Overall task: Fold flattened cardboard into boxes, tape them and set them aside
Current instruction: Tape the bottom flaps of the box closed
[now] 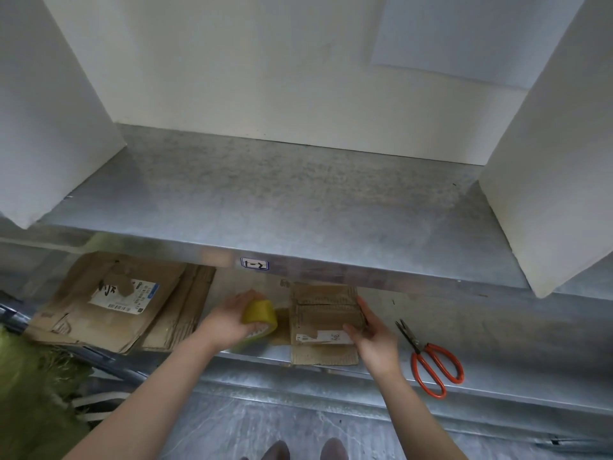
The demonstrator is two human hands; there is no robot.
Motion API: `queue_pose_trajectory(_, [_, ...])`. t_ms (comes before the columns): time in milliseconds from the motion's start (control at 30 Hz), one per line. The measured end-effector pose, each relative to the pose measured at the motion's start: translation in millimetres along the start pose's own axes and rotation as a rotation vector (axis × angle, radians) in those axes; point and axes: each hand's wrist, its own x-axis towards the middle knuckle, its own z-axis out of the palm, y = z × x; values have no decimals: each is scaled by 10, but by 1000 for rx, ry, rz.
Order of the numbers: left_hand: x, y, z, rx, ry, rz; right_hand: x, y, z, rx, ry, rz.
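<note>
left hand (229, 315) gripped one tape roll (261, 314); right hand (373, 336), fingers straight, pressed one box (323, 317) on the lower shelf (491, 336). one scissors (431, 363) lay right of it, one cardboard stack (109, 307) left.

This was probably a stockroom or packing corner of a warehouse: galvanised metal shelving (298, 200) carried a handwritten bay tag (254, 263) on its front edge, flattened cardboard (83, 323) bearing a printed shipping label (127, 295) lay stacked on the lower shelf, with a tape roll (260, 315) and orange-handled scissors (431, 360) close by
</note>
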Motion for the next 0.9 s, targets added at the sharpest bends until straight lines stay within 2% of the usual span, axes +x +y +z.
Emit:
queue_pose_trajectory(200, [135,211,48,450,80,29,9,-34,22,24,16,19])
queue_pose_trajectory(333, [44,45,132,330,171,81,12,-34,16,13,9,11])
queue_pose_trajectory(433, [28,13,161,366,176,110,12,-39,-37,-17,-38,-13])
queue_pose_trajectory(533, [68,81,154,420,150,146,-53,-60,-114,-233,-79,-123])
queue_pose_trajectory(633, [119,161,132,450,86,103,-147,82,-226,-377,-9,-234])
queue_pose_trajectory(767, [155,217,130,451,52,70,-269,516,-498,-674,148,-244])
queue_pose_trajectory(900, [173,234,136,425,49,32,-355,947,-758,-818,219,-136])
